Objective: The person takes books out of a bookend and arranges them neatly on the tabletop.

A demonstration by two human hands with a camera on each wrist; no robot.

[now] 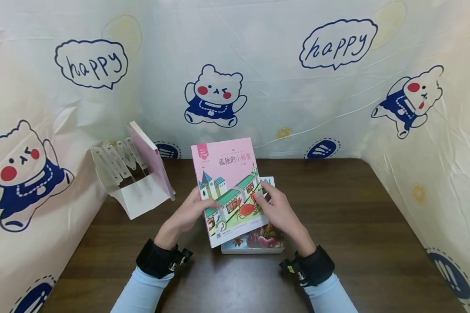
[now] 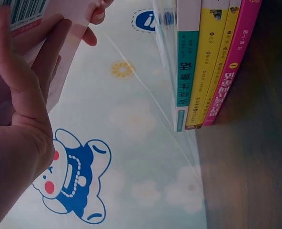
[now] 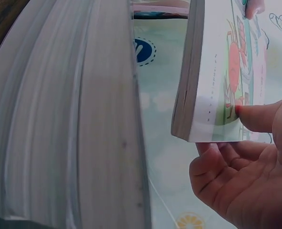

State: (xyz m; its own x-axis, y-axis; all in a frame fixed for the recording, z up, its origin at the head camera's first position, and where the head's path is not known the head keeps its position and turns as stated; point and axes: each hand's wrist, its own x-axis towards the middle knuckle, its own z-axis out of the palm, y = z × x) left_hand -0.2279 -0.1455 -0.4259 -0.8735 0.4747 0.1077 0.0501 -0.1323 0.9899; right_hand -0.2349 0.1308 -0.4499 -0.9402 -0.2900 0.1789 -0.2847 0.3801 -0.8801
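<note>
A pink picture book (image 1: 230,191) with a red crab and a train on its cover is held up by both hands, tilted slightly. My left hand (image 1: 188,209) grips its left edge, thumb on the front cover. In the left wrist view, that hand's fingers (image 2: 53,36) lie against the back cover near a barcode. My right hand (image 1: 280,209) pinches the right edge, its thumb on the cover and its fingers behind, as the right wrist view shows. Below the held book lies a stack of books (image 1: 254,248), partly hidden; its page edges (image 3: 107,119) fill the right wrist view's left side.
A white folding book stand (image 1: 141,198) stands at the left of the brown table (image 1: 336,217), with a pink-purple book (image 1: 150,158) upright in it. The left wrist view shows several colored book spines (image 2: 207,71). A cloth backdrop (image 1: 266,108) with printed bears surrounds the table.
</note>
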